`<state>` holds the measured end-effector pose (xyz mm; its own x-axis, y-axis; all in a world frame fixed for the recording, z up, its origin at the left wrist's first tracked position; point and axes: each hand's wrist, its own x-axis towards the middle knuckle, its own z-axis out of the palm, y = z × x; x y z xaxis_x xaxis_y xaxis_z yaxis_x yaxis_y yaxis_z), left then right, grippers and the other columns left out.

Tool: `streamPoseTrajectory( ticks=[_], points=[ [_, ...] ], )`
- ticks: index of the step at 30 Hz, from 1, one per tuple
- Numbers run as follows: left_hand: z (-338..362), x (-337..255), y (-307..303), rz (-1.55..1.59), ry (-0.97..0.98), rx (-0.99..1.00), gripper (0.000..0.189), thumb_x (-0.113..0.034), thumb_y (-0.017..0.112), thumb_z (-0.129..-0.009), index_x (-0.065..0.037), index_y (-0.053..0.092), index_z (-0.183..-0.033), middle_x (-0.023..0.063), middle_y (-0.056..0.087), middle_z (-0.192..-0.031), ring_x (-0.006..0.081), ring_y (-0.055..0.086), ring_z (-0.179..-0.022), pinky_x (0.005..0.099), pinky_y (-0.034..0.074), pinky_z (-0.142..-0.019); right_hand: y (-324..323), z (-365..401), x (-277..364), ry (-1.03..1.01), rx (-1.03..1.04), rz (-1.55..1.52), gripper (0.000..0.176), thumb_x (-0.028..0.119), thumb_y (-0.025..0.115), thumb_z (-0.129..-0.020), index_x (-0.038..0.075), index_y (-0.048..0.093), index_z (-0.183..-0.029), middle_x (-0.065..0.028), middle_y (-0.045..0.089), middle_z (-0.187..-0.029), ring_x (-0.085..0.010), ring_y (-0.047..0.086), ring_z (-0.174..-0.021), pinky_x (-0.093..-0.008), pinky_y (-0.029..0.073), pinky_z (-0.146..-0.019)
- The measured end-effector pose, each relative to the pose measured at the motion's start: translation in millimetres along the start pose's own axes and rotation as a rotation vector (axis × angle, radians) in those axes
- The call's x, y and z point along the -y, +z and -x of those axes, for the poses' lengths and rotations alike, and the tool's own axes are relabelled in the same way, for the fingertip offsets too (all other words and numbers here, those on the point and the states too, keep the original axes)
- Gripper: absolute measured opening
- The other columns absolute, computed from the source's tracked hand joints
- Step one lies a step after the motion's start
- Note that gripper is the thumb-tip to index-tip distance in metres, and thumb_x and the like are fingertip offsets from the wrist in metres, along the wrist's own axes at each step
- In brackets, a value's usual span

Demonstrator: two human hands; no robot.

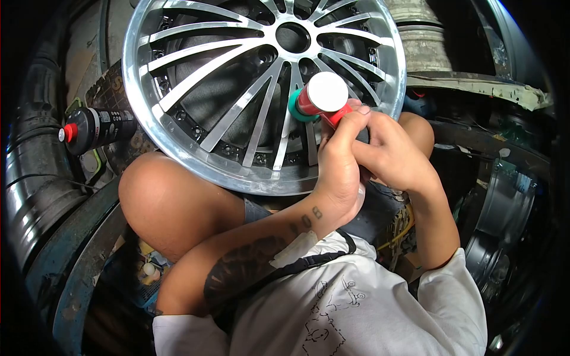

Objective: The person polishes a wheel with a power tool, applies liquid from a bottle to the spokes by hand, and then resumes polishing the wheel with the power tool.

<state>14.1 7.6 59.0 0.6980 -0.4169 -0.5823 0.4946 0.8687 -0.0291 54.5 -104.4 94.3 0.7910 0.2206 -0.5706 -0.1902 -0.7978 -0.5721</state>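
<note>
Two hands hold a red tool (pixel 320 98) against an alloy wheel (pixel 196 89).
Left hand (pixel 339 172) and right hand (pixel 392 155) each close their grip around it, at the wheel's near-right spokes; a spray can (pixel 98 127) lies left.

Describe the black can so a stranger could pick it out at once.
Find the big silver spoked wheel filling the upper middle. Just left of its rim a can lies on its side. It alone is black with a red nozzle, while the tool at the spokes is red with a white round end.
</note>
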Motion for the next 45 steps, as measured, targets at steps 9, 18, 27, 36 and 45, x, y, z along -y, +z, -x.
streamPoseTrajectory(
  ticks=[9,18,27,36,45],
  points=[
    [0,-7,-8,0.076,-0.059,0.107,0.041,-0.039,0.071,-0.092,-0.02,0.058,-0.125,0.0008,0.058,-0.117,0.0154,0.058,-0.111,0.0339,0.046,-0.094,0,-2,-10,-0.034,-0.013,0.012,0.037,0.026,0.068,-0.088,-0.01,0.061,-0.086,-0.0154,0.053,-0.057,-0.0207,0.055,-0.049,-0.0391,0.038,-0.047],
    [2,-4,9,-0.06,-0.009,-0.046,0.041,-0.039,0.071,-0.092,-0.021,0.057,-0.126,-0.0011,0.057,-0.118,0.0147,0.057,-0.112,0.0343,0.046,-0.095,-2,-2,-5,-0.006,-0.012,0.042,0.036,0.025,0.068,-0.087,-0.01,0.061,-0.085,-0.0148,0.053,-0.055,-0.02,0.053,-0.048,-0.0392,0.037,-0.047],
    [1,-7,9,-0.108,0.009,0.014,0.039,-0.04,0.07,-0.092,-0.023,0.059,-0.125,-0.0028,0.059,-0.115,0.0123,0.058,-0.105,0.0318,0.045,-0.085,-2,-4,-3,0.042,-0.003,-0.048,0.033,0.024,0.067,-0.09,-0.008,0.064,-0.09,-0.0125,0.058,-0.056,-0.0178,0.058,-0.049,-0.0353,0.043,-0.048],
    [-6,-3,-3,-0.069,0.013,0.085,0.038,-0.04,0.07,-0.092,-0.022,0.06,-0.124,-0.003,0.061,-0.111,0.0114,0.059,-0.099,0.0312,0.045,-0.08,-3,-7,-2,-0.008,-0.042,0.004,0.033,0.024,0.067,-0.09,-0.009,0.065,-0.089,-0.0107,0.059,-0.054,-0.0148,0.059,-0.048,-0.0336,0.044,-0.047],
    [-18,-17,-9,-0.047,-0.141,0.157,0.037,-0.038,0.069,-0.094,-0.019,0.061,-0.124,0.0001,0.061,-0.112,0.0145,0.06,-0.101,0.0335,0.046,-0.082,2,-4,-5,-0.013,-0.147,-0.016,0.032,0.023,0.066,-0.089,-0.008,0.064,-0.083,-0.0091,0.059,-0.054,-0.0136,0.058,-0.05,-0.0335,0.042,-0.047]
  ],
)
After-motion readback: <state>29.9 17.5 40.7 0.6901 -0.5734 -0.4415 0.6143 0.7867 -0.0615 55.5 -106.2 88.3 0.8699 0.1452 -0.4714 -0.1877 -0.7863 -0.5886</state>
